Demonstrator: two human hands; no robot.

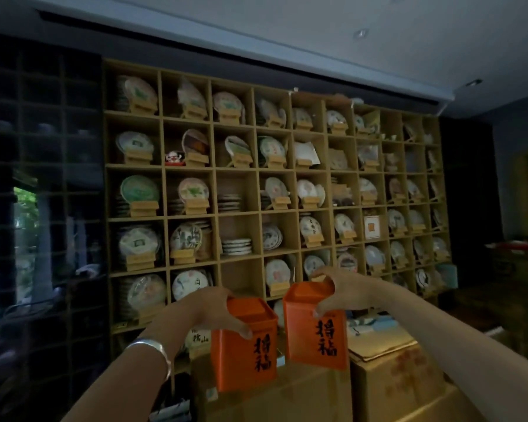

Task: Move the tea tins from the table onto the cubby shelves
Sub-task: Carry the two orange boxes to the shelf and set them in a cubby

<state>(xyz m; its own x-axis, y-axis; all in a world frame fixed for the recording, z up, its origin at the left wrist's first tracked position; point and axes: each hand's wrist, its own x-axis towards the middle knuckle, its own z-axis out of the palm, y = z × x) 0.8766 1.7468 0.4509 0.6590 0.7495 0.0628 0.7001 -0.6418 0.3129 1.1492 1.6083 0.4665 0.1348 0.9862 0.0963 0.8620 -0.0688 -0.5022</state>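
A: Two orange square tins, black brushed characters, smooth metal: left tin (244, 345) gripped at the lid by left hand (218, 309), right tin (316, 325) by right hand (340, 292).

B: Where?

A: Both held up before wooden cubby shelves (238, 213). Tin bases blurred against cardboard boxes (400, 382).

Each hand grips an orange tin — left hand (217, 309), right hand (342, 292)

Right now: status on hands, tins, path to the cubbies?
Left hand grips left orange tin by its top; right hand grips right orange tin. Both lifted, facing cubby shelves. Cardboard boxes below.
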